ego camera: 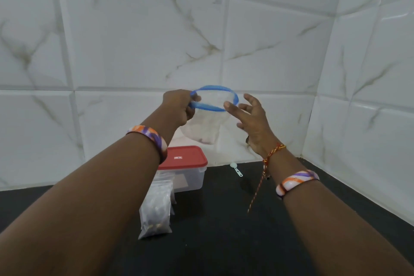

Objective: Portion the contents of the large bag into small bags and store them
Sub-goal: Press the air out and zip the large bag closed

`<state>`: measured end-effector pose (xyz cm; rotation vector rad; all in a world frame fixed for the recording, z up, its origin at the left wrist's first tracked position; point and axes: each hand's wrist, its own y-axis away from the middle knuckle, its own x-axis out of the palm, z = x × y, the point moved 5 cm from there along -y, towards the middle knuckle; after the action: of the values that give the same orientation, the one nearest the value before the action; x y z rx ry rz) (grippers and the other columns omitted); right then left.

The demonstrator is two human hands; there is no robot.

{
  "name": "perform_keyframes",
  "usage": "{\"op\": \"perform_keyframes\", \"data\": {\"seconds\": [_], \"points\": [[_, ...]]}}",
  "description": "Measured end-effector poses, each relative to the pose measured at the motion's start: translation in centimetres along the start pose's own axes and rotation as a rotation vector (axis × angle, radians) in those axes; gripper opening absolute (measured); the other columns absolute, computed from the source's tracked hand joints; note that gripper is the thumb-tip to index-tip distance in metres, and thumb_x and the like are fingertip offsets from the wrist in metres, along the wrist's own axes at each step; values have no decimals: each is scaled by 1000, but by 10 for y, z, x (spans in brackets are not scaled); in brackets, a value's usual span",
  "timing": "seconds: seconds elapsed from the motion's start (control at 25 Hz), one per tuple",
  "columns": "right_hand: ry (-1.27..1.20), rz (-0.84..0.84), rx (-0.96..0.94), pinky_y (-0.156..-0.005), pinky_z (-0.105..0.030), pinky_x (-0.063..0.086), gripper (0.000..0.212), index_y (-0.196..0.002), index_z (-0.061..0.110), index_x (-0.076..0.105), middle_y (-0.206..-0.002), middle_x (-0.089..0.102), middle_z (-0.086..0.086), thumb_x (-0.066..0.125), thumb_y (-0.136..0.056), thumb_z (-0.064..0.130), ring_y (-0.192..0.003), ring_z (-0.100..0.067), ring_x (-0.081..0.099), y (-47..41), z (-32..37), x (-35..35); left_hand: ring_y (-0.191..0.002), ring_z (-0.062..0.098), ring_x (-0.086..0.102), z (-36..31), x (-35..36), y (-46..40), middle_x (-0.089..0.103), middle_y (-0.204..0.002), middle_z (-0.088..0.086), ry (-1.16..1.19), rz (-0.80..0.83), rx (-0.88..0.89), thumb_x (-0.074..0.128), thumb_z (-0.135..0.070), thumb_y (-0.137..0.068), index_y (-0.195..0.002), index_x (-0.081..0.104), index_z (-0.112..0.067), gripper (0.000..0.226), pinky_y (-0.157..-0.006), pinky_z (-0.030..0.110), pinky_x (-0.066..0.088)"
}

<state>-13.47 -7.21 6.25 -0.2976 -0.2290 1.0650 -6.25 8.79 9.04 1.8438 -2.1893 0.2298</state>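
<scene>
I hold a clear large bag [205, 126] with a blue zip rim up in front of the tiled wall, its mouth spread into an oval. My left hand [179, 105] grips the left end of the blue rim. My right hand [252, 119] is beside the rim's right end with fingers spread; its thumb tip touches the rim. A little dark content shows at the bag's bottom. Below, several small clear bags [156, 210] with contents lie stacked on the black counter.
A clear plastic box with a red lid [187, 157] stands on the black counter [224, 231] near the wall, behind the small bags. A small white scoop [236, 169] lies to its right. White marble tiles form the back and right walls.
</scene>
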Motion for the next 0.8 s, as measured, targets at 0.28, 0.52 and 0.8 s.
{"op": "perform_keyframes", "data": {"seconds": [0.28, 0.52, 0.8], "points": [[-246, 7, 193, -56, -27, 58, 27, -103, 12, 55, -101, 62, -6, 69, -80, 10, -73, -20, 68, 24, -63, -13, -15, 5, 27, 19, 2, -5, 58, -45, 6, 254, 20, -97, 31, 6, -93, -72, 46, -3, 28, -23, 10, 23], [95, -135, 280, -42, -17, 47, 29, -110, 7, 62, -90, 64, -9, 68, -82, 13, -63, -15, 61, 30, -92, -59, -76, 28, 61, 38, -26, -8, 53, -92, 17, -580, 20, -79, 62, -13, -88, -93, 52, 1, 18, -59, 30, 56], [316, -141, 150, -53, -22, 46, 7, -88, 8, 68, -78, 63, -9, 67, -81, 10, -65, -19, 60, 24, -86, -63, -136, 19, 33, 45, 46, 25, 40, -144, -1, -1295, 357, 756, 78, -45, -67, -138, 39, -30, 82, -110, 40, 23]]}}
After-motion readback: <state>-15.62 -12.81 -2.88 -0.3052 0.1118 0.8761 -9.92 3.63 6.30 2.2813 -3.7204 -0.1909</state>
